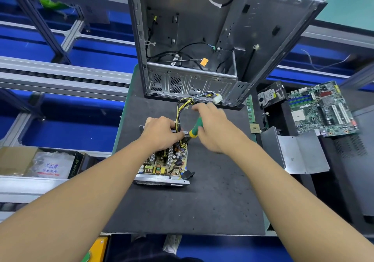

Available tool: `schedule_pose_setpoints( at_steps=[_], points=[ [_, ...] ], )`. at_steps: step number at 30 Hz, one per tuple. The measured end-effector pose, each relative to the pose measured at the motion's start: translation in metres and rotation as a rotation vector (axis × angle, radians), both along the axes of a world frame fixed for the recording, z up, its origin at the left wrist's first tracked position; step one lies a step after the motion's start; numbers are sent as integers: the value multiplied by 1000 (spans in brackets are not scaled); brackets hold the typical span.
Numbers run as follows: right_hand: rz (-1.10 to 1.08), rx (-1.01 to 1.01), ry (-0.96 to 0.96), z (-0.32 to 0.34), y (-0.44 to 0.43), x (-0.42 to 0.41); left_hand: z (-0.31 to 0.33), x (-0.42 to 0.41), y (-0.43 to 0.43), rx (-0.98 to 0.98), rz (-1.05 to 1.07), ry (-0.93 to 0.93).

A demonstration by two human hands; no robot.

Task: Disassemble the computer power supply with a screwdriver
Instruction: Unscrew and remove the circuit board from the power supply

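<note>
From the head camera, the open grey metal power supply (pixel 162 178) sits in the middle of a dark grey foam mat (pixel 182 207). Its lid is off, and its shallow chassis holds a brown circuit board (pixel 164 163) crowded with capacitors, coils and yellow transformers. A bundle of yellow and black wires (pixel 182 107) rises from the far end of the chassis and arcs away to a white plastic connector (pixel 218 99) lying against the foot of the case.

The left hand (pixel 162 133) rests on the far wall of the power supply, with its fingers curled over the edge and gripping it beside the wires. The right hand (pixel 212 128) is wrapped round the green-and-yellow-handled screwdriver (pixel 195 128), which is tilted with its dark shaft pointing down into the far right corner of the chassis; the tip is hidden.

Beyond stands a tall open grey steel computer case (pixel 192 83), with loose black cables and an orange plug (pixel 204 61) inside it.

To the right lie a green memory stick (pixel 250 109), a black hard drive (pixel 269 96), a green motherboard (pixel 321 109) and a bent grey sheet-metal cover (pixel 299 154).

At the left, a black cardboard box (pixel 78 163) holds a clear plastic bag (pixel 50 164)
</note>
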State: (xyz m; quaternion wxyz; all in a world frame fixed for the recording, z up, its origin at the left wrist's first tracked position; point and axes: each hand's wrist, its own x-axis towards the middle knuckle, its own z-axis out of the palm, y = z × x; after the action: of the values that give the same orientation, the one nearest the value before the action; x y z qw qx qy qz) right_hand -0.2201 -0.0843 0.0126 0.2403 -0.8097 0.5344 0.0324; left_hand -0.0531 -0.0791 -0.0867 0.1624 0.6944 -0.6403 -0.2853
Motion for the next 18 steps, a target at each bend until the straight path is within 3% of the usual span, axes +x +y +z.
schedule_pose_setpoints(
  at_steps=[3, 9, 11, 14, 18],
  points=[
    [-14, 76, -31, 0, -1, -3, -2, 0, -1, 0, 0, -5],
    [-24, -115, 122, -3, 7, 0, -4, 1, 0, -4, -1, 11],
    [9, -137, 37, -5, 7, -2, -3, 0, 0, -5, 3, 16],
    [-81, 21, -116, -5, 5, -5, -4, 1, 0, -8, 5, 18],
    [-50, -31, -43, -5, 8, -4, -3, 1, 0, -6, 0, 17]
  ],
)
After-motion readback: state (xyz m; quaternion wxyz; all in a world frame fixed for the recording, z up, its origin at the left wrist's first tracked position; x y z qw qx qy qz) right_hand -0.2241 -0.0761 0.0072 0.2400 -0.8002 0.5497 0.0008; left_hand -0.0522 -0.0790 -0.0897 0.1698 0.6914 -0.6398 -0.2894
